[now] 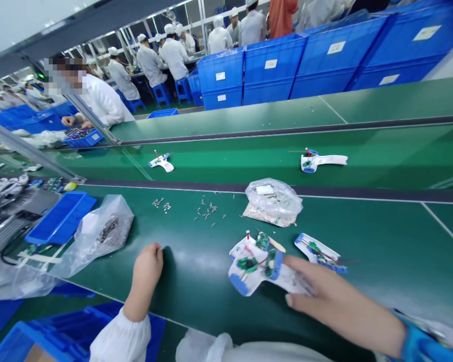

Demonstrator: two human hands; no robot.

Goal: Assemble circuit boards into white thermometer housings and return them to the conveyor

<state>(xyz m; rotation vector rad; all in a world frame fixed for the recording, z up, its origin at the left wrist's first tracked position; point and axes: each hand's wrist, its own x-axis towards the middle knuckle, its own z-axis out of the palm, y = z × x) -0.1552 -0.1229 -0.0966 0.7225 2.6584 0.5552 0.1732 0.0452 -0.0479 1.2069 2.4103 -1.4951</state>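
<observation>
Housing (249,281) under the right fingers, long axis crosswise

On the head view I see the right hand (335,296) reaching in from the lower right, its fingers (300,276) stretched out across the housing's white tail and touching it. I cannot tell whether they grip it. The housing's long axis runs roughly crosswise with a slight tilt, its blue end to the left and green circuit boards (247,264) lying on it. The left hand (148,266) sits clenched on the belt, farther off to the housing's left, with nothing showing in it. A second housing (319,253) lies just beyond the fingers. Both rest on a green conveyor belt (381,251), near a clear plastic bag (272,203) and scattered small metal parts (207,211). Beyond, I see blue crates (272,65) and white-coated workers (173,58).
</observation>
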